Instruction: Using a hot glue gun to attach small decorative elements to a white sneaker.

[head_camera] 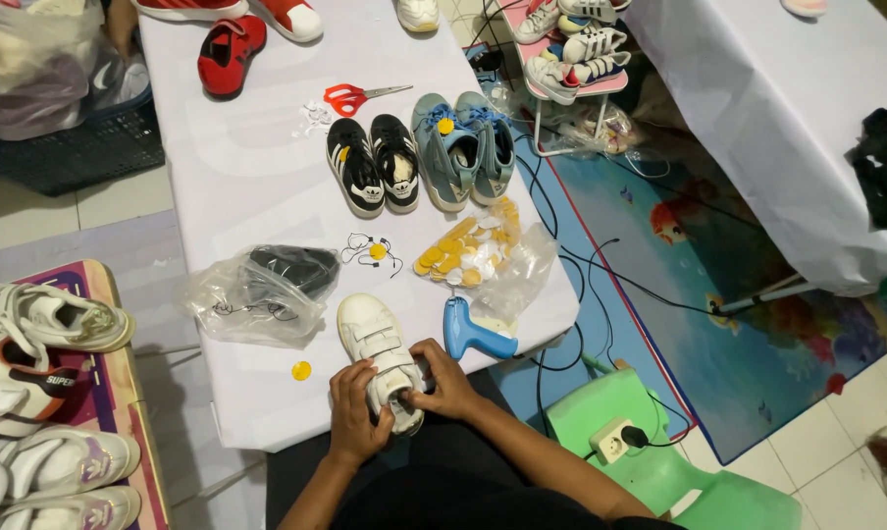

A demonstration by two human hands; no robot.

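Note:
A small white strap shoe (370, 339) lies at the near edge of the white-covered table (247, 186). My left hand (353, 410) grips its heel end from the left. My right hand (445, 381) pinches the same end from the right, fingers closed on the shoe's opening. A blue tagging gun (471, 334) lies just right of the shoe. A single yellow round tag (301, 370) sits on the cloth to the left of my hands.
A clear bag of yellow tags (473, 250), a plastic bag holding a black shoe (267, 285), black sneakers (373, 162), blue shoes (463, 145), red-handled scissors (350, 97) and red shoes (230, 51) are on the table. A shoe rack (41, 393) stands left; a green chair (659, 461) with a power strip stands right.

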